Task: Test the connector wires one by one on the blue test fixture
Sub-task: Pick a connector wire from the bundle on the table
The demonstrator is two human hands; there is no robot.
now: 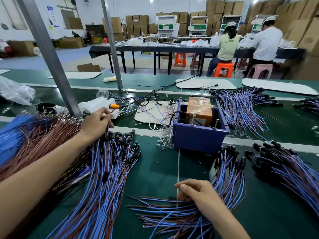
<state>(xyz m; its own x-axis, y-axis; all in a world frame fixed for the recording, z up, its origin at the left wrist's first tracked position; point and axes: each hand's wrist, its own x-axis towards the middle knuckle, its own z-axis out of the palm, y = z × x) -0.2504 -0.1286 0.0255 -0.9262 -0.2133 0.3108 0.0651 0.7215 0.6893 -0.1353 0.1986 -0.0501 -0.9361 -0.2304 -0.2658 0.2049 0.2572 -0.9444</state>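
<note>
The blue test fixture (198,140) is an open plastic box with an orange block (200,107) and two upright pins inside, standing at the middle of the green bench. My left hand (96,124) pinches the connector end of one wire at the top of the left pile of blue and brown connector wires (103,178). My right hand (198,193) rests at the lower middle, its curled fingers holding the bare ends of a wire bundle (226,171) that arcs up to black connectors right of the fixture.
More wire piles lie at the far right (293,169) and behind the fixture (241,104). Brown wires (43,135) are heaped at the left. A metal post (57,66) rises beside my left hand. Small clear bulbs (164,144) lie left of the fixture. Two people sit at a far table.
</note>
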